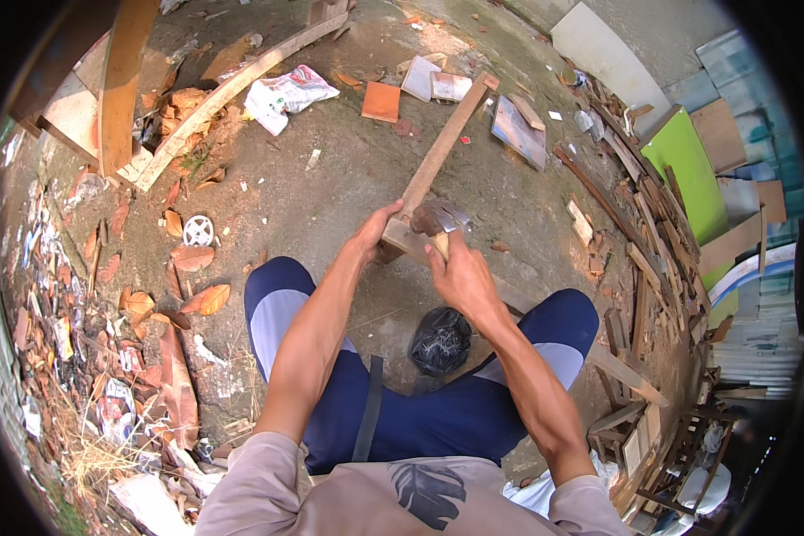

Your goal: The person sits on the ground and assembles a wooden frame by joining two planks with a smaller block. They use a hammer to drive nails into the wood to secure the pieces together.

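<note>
We judge the nailing step in hand: the wooden batten (439, 147) lies on bare ground ahead of our knees, crossing a second board (411, 239). Right hand (460, 277) fingers wrapped tight around the hammer (439, 219); left hand (377, 230) presses the joint, fingers partly hidden. Next calls for a square strike.

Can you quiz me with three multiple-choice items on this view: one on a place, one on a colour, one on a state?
1. Where does the black plastic bag lie?
A. on the ground between the knees
B. on the green board
C. in the left hand

2. What colour is the upright board at the right?
A. red
B. bright green
C. black

3. What is the right hand doing?
A. hanging open
B. gripping a hammer
C. resting on a knee

Answers: 1 A, it sits on the dirt between the legs. 2 B, its face is bright green. 3 B, the fingers wrap the handle beside the left hand on the wooden batten.
</note>
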Demonstrator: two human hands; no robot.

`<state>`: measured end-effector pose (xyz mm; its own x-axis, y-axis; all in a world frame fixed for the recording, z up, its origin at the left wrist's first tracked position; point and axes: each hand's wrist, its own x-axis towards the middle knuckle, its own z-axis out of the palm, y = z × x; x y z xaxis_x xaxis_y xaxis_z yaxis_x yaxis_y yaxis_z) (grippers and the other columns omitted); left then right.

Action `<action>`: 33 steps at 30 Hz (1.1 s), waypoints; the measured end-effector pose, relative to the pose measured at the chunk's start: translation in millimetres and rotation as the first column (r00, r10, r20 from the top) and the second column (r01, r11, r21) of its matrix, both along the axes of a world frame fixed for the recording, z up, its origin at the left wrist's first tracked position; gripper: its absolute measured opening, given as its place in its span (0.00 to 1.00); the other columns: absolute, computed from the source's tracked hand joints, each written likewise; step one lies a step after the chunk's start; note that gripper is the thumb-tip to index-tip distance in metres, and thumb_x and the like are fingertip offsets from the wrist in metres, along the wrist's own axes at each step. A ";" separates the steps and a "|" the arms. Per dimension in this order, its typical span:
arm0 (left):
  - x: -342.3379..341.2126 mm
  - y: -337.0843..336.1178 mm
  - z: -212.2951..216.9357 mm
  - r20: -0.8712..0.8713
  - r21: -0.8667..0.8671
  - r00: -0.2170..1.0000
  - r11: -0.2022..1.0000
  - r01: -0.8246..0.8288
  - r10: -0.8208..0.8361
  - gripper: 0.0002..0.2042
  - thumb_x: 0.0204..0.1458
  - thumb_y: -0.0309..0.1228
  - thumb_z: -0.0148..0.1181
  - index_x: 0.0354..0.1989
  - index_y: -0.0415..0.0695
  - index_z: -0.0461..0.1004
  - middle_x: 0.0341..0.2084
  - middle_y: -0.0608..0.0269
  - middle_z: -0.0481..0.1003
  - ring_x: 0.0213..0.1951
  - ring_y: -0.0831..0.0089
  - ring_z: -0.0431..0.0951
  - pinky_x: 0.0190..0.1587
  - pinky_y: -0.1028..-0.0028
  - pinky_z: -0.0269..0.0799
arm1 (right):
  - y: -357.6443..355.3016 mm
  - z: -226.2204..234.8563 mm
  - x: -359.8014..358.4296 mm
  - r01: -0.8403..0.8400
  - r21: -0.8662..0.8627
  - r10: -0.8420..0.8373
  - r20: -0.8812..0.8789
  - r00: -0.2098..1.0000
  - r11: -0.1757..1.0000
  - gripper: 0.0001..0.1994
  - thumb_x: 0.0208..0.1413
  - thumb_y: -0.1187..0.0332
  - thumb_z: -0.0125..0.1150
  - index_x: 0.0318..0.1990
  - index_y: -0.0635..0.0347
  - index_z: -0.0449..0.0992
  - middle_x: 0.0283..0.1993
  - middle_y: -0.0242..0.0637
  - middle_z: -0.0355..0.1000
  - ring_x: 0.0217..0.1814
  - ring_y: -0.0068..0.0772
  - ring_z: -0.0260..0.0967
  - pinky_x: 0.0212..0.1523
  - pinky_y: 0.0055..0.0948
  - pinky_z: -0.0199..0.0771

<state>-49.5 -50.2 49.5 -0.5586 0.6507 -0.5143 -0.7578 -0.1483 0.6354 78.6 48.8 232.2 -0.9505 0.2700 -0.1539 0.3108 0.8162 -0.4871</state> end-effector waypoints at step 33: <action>6.3 -9.0 -8.3 -0.394 0.053 0.873 0.955 -0.290 0.287 0.32 0.65 0.50 0.38 0.64 0.32 0.65 0.59 0.46 0.71 0.60 0.58 0.71 0.64 0.64 0.60 | 0.8 3.1 7.3 0.020 -0.169 -0.048 -0.161 0.986 0.985 0.20 0.63 0.58 0.59 0.49 0.70 0.72 0.34 0.62 0.75 0.36 0.64 0.75 0.37 0.48 0.72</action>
<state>-43.2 -59.3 41.3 -0.8781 0.4264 -0.2171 -0.3695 -0.3160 0.8738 85.9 49.6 235.3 -0.9572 0.2865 -0.0423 0.2417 0.7098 -0.6617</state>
